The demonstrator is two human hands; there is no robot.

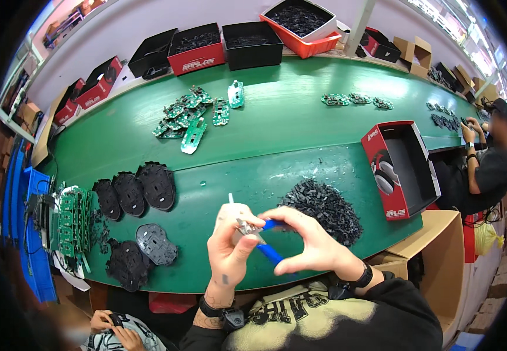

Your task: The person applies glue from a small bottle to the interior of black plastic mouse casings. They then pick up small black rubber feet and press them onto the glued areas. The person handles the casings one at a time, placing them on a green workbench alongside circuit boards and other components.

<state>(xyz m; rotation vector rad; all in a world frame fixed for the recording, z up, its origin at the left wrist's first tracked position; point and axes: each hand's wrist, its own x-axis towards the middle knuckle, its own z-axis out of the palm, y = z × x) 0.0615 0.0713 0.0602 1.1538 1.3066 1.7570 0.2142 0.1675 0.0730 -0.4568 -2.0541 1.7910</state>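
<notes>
My right hand (319, 244) is closed round the spread blue handles of a pair of pliers (270, 253). The metal jaws point toward my left hand (227, 248), whose thumb and fingers are pinched together right at them. A thin pale tip (230, 198) sticks up above the left fingers; the rest of what they grip is hidden. Just beyond my right hand lies a heap of small black plastic pieces (320, 207). Left of my hands, black rounded plastic shells (155, 186) sit in a row, with a greyer shell (157, 244) and more black ones nearer me.
Green circuit boards (193, 136) are piled on the green table (253, 134), others (75, 219) stacked at its left end. An open red-and-black box (402, 169) stands right of the heap. Boxes of black parts (196, 52) line the back. Two co-workers sit at left and right.
</notes>
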